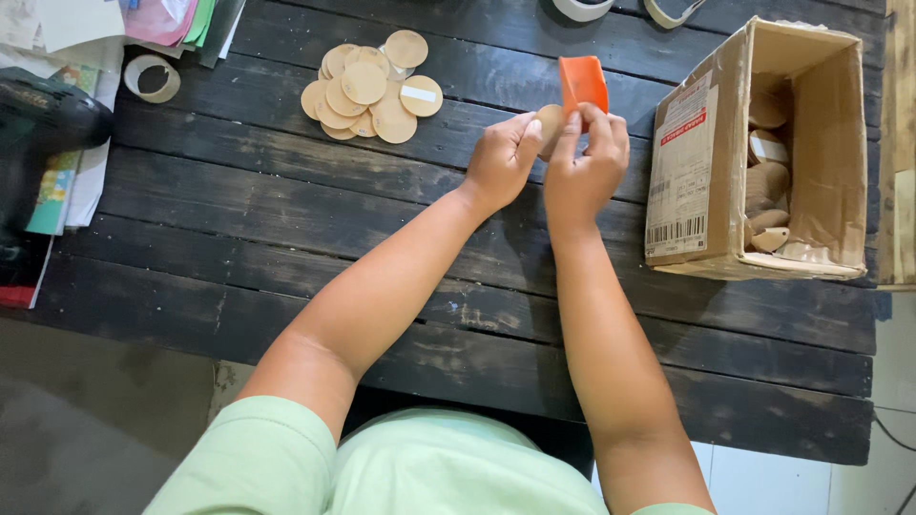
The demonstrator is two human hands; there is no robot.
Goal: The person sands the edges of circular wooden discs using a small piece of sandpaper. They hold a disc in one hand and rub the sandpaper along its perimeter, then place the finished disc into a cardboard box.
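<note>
L hand (501, 157) and R hand (584, 167) are raised together over the dark plank table (286, 219), approx centre of view, knuckles nearly touching. L hand fingers are pinched on a round tan disc (550, 124), held on edge between both hands. R hand fingers are clamped on an orange piece (583, 84), upright, sitting just beside the disc and touching or almost touching it; exact contact can't be told.

Surroundings:
- Pile of tan discs (367, 88), overlapping, flat on table, up and left of the hands, well apart from them; 1 carries a white strip
- Open cardboard box (711, 153), lying on its side at right, near R hand, w/ more tan pieces inside
- Tape roll (152, 78) at far left, beside a stack of coloured papers (167, 19)
- Dark tool (43, 119) at left edge, partly out of view
</note>
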